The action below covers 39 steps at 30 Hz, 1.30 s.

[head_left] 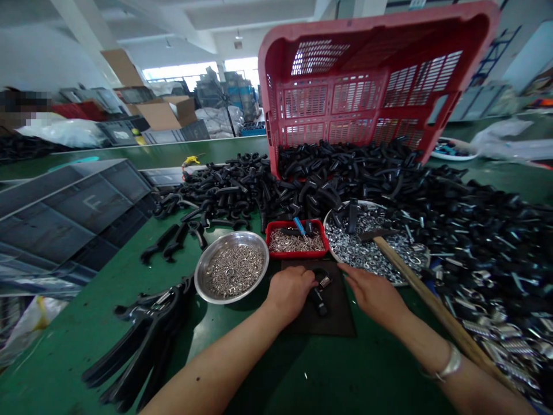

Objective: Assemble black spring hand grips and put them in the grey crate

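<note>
Evidently left hand on the part, right hand free

Apparently the step in hand is bench work on one black part (318, 302), which lies on the dark mat (337, 323) with a small spring (325, 282) showing at its upper end. The left hand (291, 293) has its fingers drawn together on that part, seemingly to steady it. The right hand (375, 297) looks empty, fingers stretched out and apart, just beside the dish (327, 231) of loose metal pieces; I cannot tell whether it touches the rim. Just behind the mat is the red tray (298, 255) of pins, with the steel bowl (199, 282) to its left. The hammer (410, 276) lies across the dish. As I judge it, the next move calls for a firm left hold and an accurate fingertip pinch from the right, clear of the hammer's handle
</note>
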{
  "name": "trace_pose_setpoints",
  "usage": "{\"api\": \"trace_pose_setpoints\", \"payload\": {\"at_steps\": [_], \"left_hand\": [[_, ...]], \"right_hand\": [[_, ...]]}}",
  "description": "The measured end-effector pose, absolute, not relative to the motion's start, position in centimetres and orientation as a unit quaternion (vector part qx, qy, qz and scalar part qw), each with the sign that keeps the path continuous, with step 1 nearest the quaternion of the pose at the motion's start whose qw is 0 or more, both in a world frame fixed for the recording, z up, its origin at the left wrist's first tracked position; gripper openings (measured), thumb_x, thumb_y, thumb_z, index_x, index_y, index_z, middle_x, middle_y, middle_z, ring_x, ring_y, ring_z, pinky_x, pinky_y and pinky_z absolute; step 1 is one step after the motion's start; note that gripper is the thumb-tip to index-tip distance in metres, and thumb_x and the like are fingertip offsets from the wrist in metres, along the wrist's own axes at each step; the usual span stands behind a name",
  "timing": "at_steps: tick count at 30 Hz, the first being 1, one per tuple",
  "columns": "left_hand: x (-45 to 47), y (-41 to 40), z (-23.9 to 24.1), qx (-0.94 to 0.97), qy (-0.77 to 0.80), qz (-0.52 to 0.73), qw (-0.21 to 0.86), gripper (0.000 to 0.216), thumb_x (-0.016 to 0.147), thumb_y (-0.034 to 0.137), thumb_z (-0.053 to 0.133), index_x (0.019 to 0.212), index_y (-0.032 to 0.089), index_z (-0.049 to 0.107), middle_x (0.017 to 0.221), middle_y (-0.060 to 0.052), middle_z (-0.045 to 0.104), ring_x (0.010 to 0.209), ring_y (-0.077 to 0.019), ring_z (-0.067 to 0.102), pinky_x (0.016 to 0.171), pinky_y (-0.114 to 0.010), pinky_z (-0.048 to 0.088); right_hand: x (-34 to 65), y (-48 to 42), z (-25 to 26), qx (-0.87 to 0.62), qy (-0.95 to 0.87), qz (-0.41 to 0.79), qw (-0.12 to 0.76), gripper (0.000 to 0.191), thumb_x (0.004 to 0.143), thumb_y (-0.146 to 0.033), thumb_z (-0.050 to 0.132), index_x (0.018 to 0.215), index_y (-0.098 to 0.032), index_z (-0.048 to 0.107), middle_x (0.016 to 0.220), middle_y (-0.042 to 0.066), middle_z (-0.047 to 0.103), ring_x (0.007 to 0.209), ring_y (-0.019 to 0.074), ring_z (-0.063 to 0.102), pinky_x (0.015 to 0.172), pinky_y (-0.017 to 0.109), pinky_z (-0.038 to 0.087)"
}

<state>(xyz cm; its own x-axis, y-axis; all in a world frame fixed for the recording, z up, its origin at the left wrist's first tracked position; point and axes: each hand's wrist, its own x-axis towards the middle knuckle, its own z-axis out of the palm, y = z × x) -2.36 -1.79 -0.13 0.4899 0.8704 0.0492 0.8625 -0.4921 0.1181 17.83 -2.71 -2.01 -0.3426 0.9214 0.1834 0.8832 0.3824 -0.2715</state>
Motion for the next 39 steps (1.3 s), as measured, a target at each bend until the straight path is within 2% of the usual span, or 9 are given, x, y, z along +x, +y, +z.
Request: {"api": "trace_pose_setpoints", "payload": {"at_steps": [5, 9, 16, 19, 23, 29, 33, 36, 39], "left_hand": [[-3.4, -3.2, -0.2, 0.871, 0.484, 0.073, 0.035, 0.057, 0.069, 0.065, 0.046, 0.109, 0.025, 0.054, 0.099, -0.004, 0.056, 0.088, -0.0218, 0.05, 0.068, -0.03, 0.043], [-3.8, -3.9, -0.6, 0.863, 0.498, 0.071, 0.057, 0.067, 0.067, 0.068, 0.046, 0.12, 0.026, 0.048, 0.109, -0.005, 0.053, 0.095, -0.0229, 0.048, 0.076, -0.032, 0.043], [-3.5, -4.0, -1.1, 0.851, 0.514, 0.065, 0.09, 0.073, 0.064, 0.065, 0.054, 0.123, 0.024, 0.045, 0.109, -0.007, 0.054, 0.097, -0.024, 0.047, 0.08, -0.034, 0.042], [-3.5, -4.1, -1.4, 0.848, 0.518, 0.067, 0.096, 0.073, 0.065, 0.063, 0.054, 0.124, 0.023, 0.044, 0.105, -0.007, 0.055, 0.096, -0.0238, 0.047, 0.079, -0.034, 0.042], [-3.6, -4.2, -1.7, 0.844, 0.522, 0.079, 0.098, 0.073, 0.064, 0.062, 0.056, 0.124, 0.022, 0.044, 0.104, -0.006, 0.057, 0.095, -0.0239, 0.048, 0.078, -0.033, 0.042], [-3.5, -4.6, -1.8, 0.838, 0.528, 0.091, 0.102, 0.071, 0.065, 0.058, 0.056, 0.125, 0.022, 0.044, 0.105, -0.007, 0.057, 0.095, -0.024, 0.046, 0.078, -0.033, 0.042], [-3.1, -5.2, -2.2, 0.829, 0.542, 0.098, 0.095, 0.073, 0.066, 0.056, 0.056, 0.128, 0.021, 0.04, 0.111, -0.008, 0.054, 0.099, -0.0246, 0.045, 0.081, -0.034, 0.041], [-2.9, -5.4, -2.4, 0.831, 0.541, 0.091, 0.091, 0.073, 0.066, 0.055, 0.057, 0.128, 0.02, 0.04, 0.112, -0.009, 0.054, 0.099, -0.025, 0.046, 0.081, -0.034, 0.042], [-3.2, -5.0, -1.3, 0.844, 0.52, 0.087, 0.093, 0.07, 0.066, 0.056, 0.057, 0.124, 0.018, 0.045, 0.109, -0.009, 0.057, 0.098, -0.0251, 0.049, 0.08, -0.034, 0.043]], "right_hand": [[16.7, -2.3, -1.6, -0.557, -0.783, 0.132, 0.243, 0.026, 0.086, -0.025, 0.034, 0.099, -0.02, 0.056, 0.085, 0.004, 0.067, 0.077, 0.0165, 0.062, 0.069, 0.029, 0.047], [15.9, -1.9, -2.5, -0.564, -0.75, 0.137, 0.318, 0.021, 0.085, -0.033, 0.041, 0.086, -0.021, 0.058, 0.084, 0.004, 0.064, 0.082, 0.0178, 0.058, 0.074, 0.031, 0.044], [15.6, -1.3, -2.7, -0.56, -0.761, 0.115, 0.305, 0.019, 0.083, -0.032, 0.045, 0.077, -0.021, 0.059, 0.076, 0.004, 0.062, 0.075, 0.0176, 0.056, 0.069, 0.03, 0.043], [15.5, -1.2, -2.1, -0.551, -0.794, 0.065, 0.249, 0.02, 0.083, -0.029, 0.043, 0.075, -0.02, 0.059, 0.075, 0.005, 0.062, 0.076, 0.0183, 0.055, 0.069, 0.03, 0.043], [15.3, -1.2, -2.0, -0.538, -0.825, -0.011, 0.171, 0.021, 0.084, -0.025, 0.043, 0.08, -0.019, 0.062, 0.079, 0.007, 0.063, 0.081, 0.0208, 0.054, 0.071, 0.032, 0.042], [15.9, -2.5, -3.4, -0.501, -0.84, -0.016, 0.208, 0.027, 0.086, -0.027, 0.042, 0.101, -0.019, 0.062, 0.097, 0.007, 0.064, 0.091, 0.0197, 0.054, 0.083, 0.033, 0.043], [16.3, -3.9, -3.8, -0.517, -0.84, -0.055, 0.155, 0.036, 0.085, -0.024, 0.041, 0.119, -0.021, 0.053, 0.108, 0.008, 0.061, 0.103, 0.0248, 0.049, 0.082, 0.038, 0.045], [16.6, -4.0, -3.8, -0.507, -0.85, -0.066, 0.128, 0.04, 0.082, -0.017, 0.042, 0.121, -0.022, 0.051, 0.109, 0.009, 0.06, 0.105, 0.0256, 0.047, 0.081, 0.038, 0.046], [17.1, -3.4, -3.4, -0.48, -0.864, -0.053, 0.143, 0.039, 0.08, -0.013, 0.043, 0.117, -0.022, 0.054, 0.107, 0.009, 0.06, 0.102, 0.0241, 0.049, 0.081, 0.037, 0.045]]}}
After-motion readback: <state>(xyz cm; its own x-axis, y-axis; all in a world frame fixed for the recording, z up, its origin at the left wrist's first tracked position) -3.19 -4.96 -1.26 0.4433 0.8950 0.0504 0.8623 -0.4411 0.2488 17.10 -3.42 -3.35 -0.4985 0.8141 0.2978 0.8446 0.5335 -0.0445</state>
